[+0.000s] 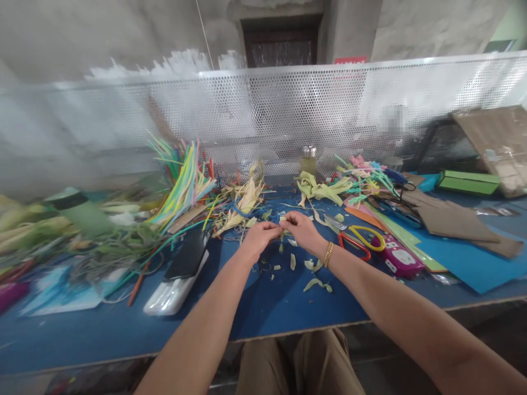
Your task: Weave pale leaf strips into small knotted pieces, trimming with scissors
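Note:
Over the middle of the blue table, my left hand [260, 238] and my right hand [305, 231] meet fingertip to fingertip. Both are closed in a pinch on a small pale green piece of corn husk [282, 219], mostly hidden by the fingers. Husk scraps [292, 261] lie scattered below them, with a curled strip [318, 285] closer to me. Beyond my left hand is a bundle of dry corn husk [247, 200]; past my right hand lies a greener husk [325, 188]. Scissors [356, 240] with orange and yellow handles rest right of my right hand.
Left of my arms lie a dark phone [188, 255], colourful pipe cleaners [185, 189] and a green tumbler [82, 211]. To the right are a magenta case [397, 257], blue paper [481, 269] and cardboard [457, 216]. A jar [308, 159] stands before the perforated metal screen [280, 109].

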`<action>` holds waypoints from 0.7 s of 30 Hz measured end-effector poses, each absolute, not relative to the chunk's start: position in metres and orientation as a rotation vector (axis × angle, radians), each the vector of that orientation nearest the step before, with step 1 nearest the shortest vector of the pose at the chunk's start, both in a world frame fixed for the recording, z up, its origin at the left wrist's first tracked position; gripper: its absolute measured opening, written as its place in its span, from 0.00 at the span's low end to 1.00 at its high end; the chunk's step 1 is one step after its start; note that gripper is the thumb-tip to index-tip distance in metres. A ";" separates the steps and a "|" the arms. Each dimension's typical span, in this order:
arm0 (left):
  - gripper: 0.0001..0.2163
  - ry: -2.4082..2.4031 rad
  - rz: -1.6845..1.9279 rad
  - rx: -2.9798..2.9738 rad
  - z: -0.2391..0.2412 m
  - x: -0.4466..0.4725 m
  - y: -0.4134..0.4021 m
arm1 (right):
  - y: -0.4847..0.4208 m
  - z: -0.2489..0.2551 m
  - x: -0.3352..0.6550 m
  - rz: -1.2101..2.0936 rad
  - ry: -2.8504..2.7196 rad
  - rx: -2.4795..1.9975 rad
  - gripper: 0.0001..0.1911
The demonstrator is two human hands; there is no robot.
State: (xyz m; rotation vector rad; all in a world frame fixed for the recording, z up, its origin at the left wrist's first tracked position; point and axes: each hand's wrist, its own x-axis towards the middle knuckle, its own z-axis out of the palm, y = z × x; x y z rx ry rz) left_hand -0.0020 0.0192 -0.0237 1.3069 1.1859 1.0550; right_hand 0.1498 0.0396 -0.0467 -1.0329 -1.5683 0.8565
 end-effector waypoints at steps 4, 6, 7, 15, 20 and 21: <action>0.14 1.171 1.083 1.308 -0.025 0.000 0.020 | 0.040 -0.047 0.150 0.831 -1.549 -1.023 0.11; 0.14 1.175 1.079 1.308 -0.025 0.001 0.019 | 0.040 -0.046 0.149 0.826 -1.530 -1.019 0.11; 0.14 1.170 1.082 1.296 -0.025 0.002 0.019 | 0.040 -0.046 0.149 0.825 -1.518 -1.018 0.11; 0.09 1.207 1.073 1.186 -0.020 0.003 0.016 | 0.035 -0.041 0.147 0.883 -1.472 -1.014 0.14; 0.08 1.242 0.984 1.183 -0.017 -0.004 0.019 | 0.029 -0.036 0.146 1.046 -1.430 -0.993 0.15; 0.08 1.239 0.972 1.183 -0.016 -0.005 0.018 | 0.028 -0.036 0.146 1.065 -1.427 -0.989 0.16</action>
